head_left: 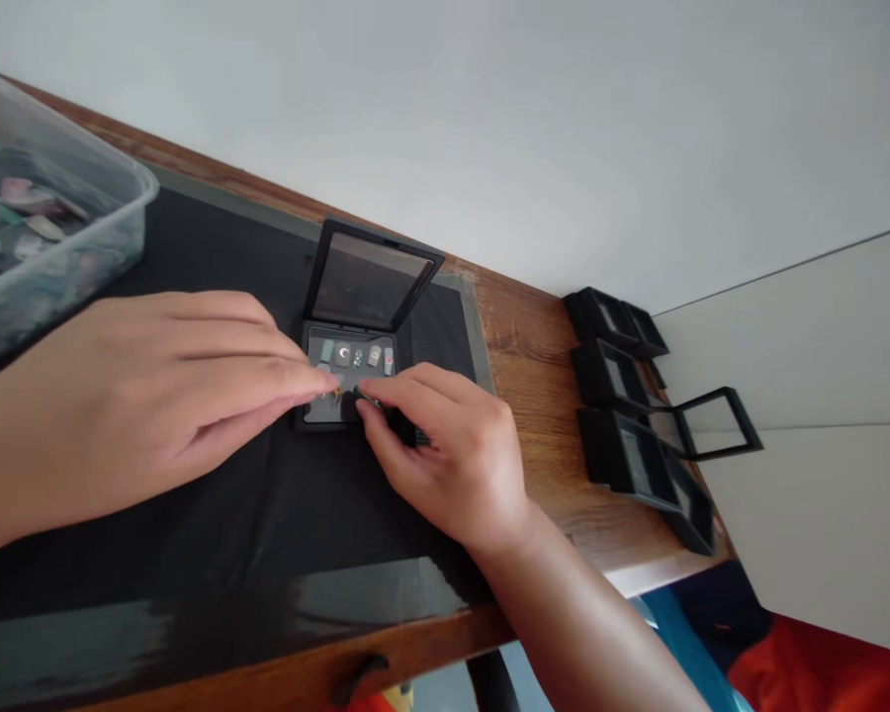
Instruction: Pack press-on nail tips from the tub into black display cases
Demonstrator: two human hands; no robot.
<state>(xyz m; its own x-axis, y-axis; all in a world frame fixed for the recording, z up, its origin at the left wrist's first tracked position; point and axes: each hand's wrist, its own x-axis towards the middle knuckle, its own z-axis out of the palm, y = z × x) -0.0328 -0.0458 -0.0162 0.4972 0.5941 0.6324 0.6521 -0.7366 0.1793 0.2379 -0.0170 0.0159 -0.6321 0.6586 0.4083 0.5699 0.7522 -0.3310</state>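
Observation:
A black hinged display case [312, 427] lies on the black cloth with its clear-windowed lid [375, 282] tilted up. Across the upper part of its clear film runs a row of several small decorated pieces [343, 354] resembling press-on nails, one with a white crescent. My left hand [193, 381] reaches in from the left, fingers together, tips over the case's left side beside a small golden piece [336, 394]; whatever those tips pinch is hidden. At the case's lower right, my right hand [452, 450] pinches a small dark green piece [371, 400] between thumb and index finger.
A clear plastic bin [111, 222] with many small mixed pieces stands at the left. Several black display cases [627, 455] line the right end of the wooden table [526, 346], one with its lid raised. A white wall rises behind. Red fabric [808, 663] shows at lower right.

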